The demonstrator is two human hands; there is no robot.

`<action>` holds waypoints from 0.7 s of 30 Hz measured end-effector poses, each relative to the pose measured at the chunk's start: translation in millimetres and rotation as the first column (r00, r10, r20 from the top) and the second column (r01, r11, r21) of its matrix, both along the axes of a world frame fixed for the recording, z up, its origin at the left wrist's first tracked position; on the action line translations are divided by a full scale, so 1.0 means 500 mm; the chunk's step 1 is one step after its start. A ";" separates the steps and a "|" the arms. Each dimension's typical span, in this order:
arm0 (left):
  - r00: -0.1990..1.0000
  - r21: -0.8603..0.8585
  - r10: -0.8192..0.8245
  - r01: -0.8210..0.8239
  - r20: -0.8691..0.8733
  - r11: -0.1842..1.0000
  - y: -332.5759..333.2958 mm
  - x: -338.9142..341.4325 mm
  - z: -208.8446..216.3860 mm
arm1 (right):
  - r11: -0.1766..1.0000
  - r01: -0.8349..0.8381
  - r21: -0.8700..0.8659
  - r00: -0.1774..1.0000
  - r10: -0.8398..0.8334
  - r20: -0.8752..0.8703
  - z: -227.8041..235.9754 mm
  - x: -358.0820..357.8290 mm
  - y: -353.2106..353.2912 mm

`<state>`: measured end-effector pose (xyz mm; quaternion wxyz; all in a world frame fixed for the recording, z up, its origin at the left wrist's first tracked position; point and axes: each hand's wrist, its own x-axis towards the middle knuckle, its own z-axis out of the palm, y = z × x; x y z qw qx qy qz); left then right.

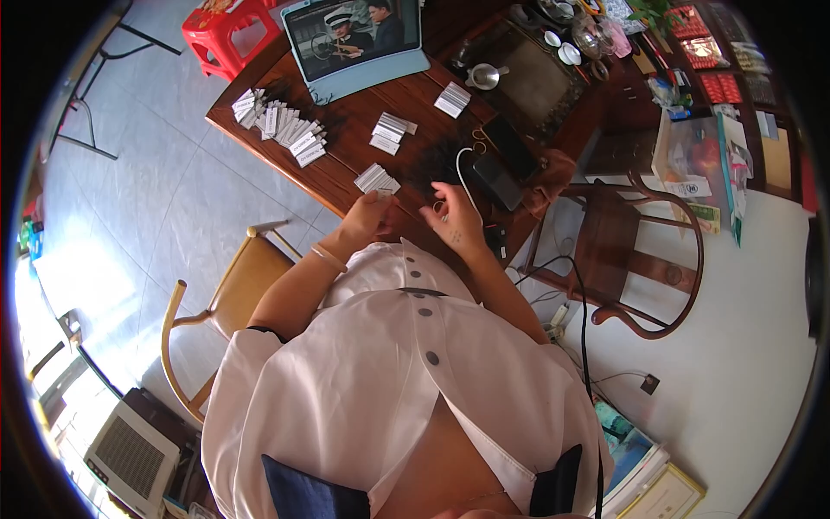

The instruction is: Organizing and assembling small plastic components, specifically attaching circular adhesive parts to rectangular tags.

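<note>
At the near edge of the dark wooden table, my left hand (370, 214) is closed, thumb and fingers pinched together. Whatever it holds is too small to make out. Just beyond it lies a fanned stack of white printed tags (377, 179), which its fingertips nearly touch. To the right, my right hand (458, 227) is raised with bent fingers and a gap between thumb and index finger. A small ring shape shows among those fingers. Dark, fine strands (437, 164) lie on the table beyond my right hand, beside a black phone-like device (497, 182) with a white cable.
More white tags (294, 134) spread along the left edge, with smaller stacks (391, 131) (452, 99) farther back. A tablet (354, 43) stands at the back. Gold-handled scissors (479, 135) lie near a tea tray (527, 78). Chairs (238, 285) (605, 233) flank the table.
</note>
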<state>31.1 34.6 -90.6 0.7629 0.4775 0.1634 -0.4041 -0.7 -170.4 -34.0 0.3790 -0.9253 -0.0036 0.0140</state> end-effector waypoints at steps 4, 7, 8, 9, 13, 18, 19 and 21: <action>1.000 0.027 0.014 -0.014 -0.001 1.000 0.030 0.008 -0.006 | 0.986 -0.011 -0.163 0.998 0.021 0.059 -0.081 0.030 -0.067; 1.000 0.072 -0.005 0.003 0.024 0.997 0.044 0.009 -0.011 | 0.942 -0.087 -0.325 0.995 0.100 0.026 -0.110 0.043 -0.061; 1.000 0.072 -0.003 0.001 0.024 0.997 0.044 0.008 -0.010 | 0.900 -0.131 -0.415 0.990 0.140 -0.009 -0.115 0.047 -0.052; 0.999 0.101 0.013 -0.016 0.030 0.995 0.043 0.006 -0.007 | 0.900 -0.133 -0.414 0.990 0.142 -0.008 -0.119 0.049 -0.044; 0.996 0.146 0.024 -0.036 0.087 0.989 0.047 -0.001 -0.003 | 0.790 -0.167 -0.589 0.984 0.098 -0.148 -0.095 0.055 0.006; 0.996 0.171 0.022 -0.035 0.082 0.985 0.044 -0.006 -0.002 | 0.719 -0.176 -0.673 0.981 0.069 -0.182 -0.112 0.063 0.022; 0.997 0.170 0.013 -0.027 0.082 0.985 0.044 -0.008 -0.001 | 0.719 -0.161 -0.676 0.984 0.061 -0.170 -0.111 0.064 0.020; 0.995 0.169 0.008 -0.025 0.099 0.985 0.046 -0.007 0.003 | 0.718 -0.147 -0.680 0.986 0.051 -0.160 -0.109 0.068 0.015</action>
